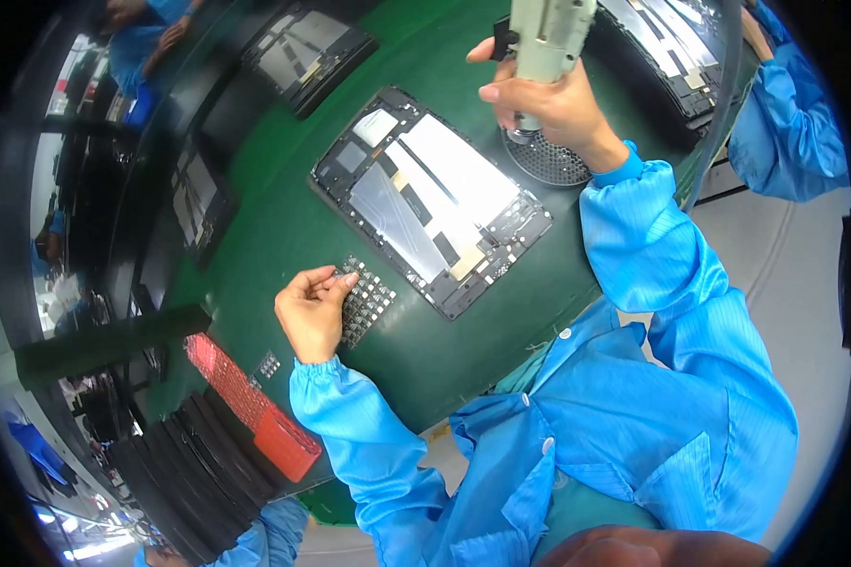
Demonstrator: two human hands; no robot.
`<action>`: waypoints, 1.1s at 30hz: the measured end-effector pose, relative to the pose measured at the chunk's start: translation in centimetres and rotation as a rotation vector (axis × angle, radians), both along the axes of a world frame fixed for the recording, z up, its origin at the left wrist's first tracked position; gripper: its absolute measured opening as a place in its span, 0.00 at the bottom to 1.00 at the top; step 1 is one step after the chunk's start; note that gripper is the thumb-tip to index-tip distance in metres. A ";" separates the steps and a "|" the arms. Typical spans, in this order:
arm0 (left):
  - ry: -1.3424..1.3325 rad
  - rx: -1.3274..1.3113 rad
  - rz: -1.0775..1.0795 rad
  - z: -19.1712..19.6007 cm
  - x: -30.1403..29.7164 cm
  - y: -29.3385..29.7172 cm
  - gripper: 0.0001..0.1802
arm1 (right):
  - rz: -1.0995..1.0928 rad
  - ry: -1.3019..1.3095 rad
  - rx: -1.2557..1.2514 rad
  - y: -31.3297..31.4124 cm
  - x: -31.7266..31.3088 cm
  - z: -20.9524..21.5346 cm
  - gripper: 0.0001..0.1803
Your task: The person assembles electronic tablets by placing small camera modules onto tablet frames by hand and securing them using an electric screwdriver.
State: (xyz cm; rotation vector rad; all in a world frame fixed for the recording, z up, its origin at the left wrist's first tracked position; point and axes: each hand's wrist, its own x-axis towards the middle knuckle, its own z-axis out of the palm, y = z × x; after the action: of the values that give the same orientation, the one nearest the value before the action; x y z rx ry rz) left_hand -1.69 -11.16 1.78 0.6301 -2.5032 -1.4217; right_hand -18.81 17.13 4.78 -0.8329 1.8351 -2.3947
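Observation:
My left hand [314, 310] is closed in a pinch at the edge of a sheet of small grey parts [367, 302]. Whatever lies between its fingertips is too small to make out. My right hand [560, 106] grips a pale electric screwdriver [545, 47], its lower end over a round dark dish with a grid of holes [547, 159]. Between the hands, a tablet-like device with its inside exposed [430, 203] lies on the green work mat [454, 364]. Silver plates and a black frame show in it, and neither hand touches it.
More opened devices lie at the far left [303, 57], the left [199, 203] and the far right [667, 57]. Near the left edge are a red mesh-wrapped bundle [246, 397], a small sheet of parts [269, 365] and stacked black pieces [194, 472]. Other people in blue sit nearby.

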 end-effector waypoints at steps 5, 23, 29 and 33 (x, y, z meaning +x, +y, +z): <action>-0.097 -0.290 0.074 1.0 0.2 1.6 0.09 | 0.013 0.033 0.043 -0.5 -0.2 -0.5 0.12; 0.254 -0.331 0.179 -1.3 3.6 1.1 0.05 | 0.017 0.045 -0.002 -1.6 2.1 2.2 0.19; 0.327 -0.383 0.040 -0.6 2.2 3.2 0.06 | 0.259 -0.005 -0.062 -8.0 7.2 3.1 0.14; 0.312 -0.367 0.143 -0.5 2.9 1.8 0.05 | 0.392 -0.088 -0.041 -11.1 8.4 2.2 0.14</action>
State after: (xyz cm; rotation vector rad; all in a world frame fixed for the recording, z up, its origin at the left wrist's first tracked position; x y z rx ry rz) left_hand 1.17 -9.34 1.28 0.4630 -2.3287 -0.8971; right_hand -10.38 6.01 7.01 -0.9676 1.4354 -2.1877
